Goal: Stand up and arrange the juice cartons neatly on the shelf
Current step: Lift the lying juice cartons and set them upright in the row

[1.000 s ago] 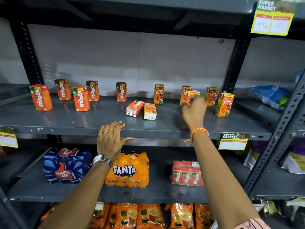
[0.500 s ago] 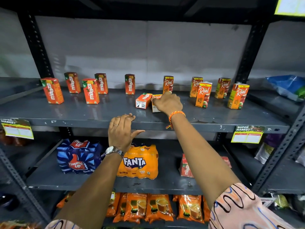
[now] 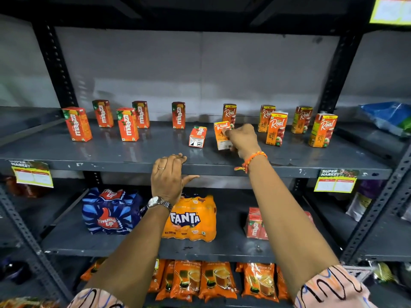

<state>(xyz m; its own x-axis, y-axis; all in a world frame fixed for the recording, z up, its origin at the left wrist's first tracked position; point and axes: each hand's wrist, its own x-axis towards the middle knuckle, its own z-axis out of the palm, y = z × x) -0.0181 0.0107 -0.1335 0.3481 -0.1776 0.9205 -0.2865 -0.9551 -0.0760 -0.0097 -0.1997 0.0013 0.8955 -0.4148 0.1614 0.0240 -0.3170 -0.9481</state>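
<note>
Orange Real carton (image 3: 222, 134) sits pinched in my right hand (image 3: 242, 138), half-raised just right of the fallen Maaza carton (image 3: 197, 137); tipping it carelessly could topple neighbours. My left hand (image 3: 169, 177) rests open on the shelf (image 3: 111, 162) edge.

The scene is lit from above and in front, moderately bright in the middle and dim toward the corners. The grey shelf (image 3: 138, 152) has a glossy top that mirrors the upright cartons (image 3: 126, 124) as soft orange smears. The underside of the top shelf and the uprights sink into near black. The yellow price tag (image 3: 391, 10) at the upper right is washed out by glare, its print unreadable. Wide-angle distortion bows the shelf edges and splays the side posts outward. The right hand (image 3: 242, 138) is slightly smeared by motion, and the far corners look soft.
</note>
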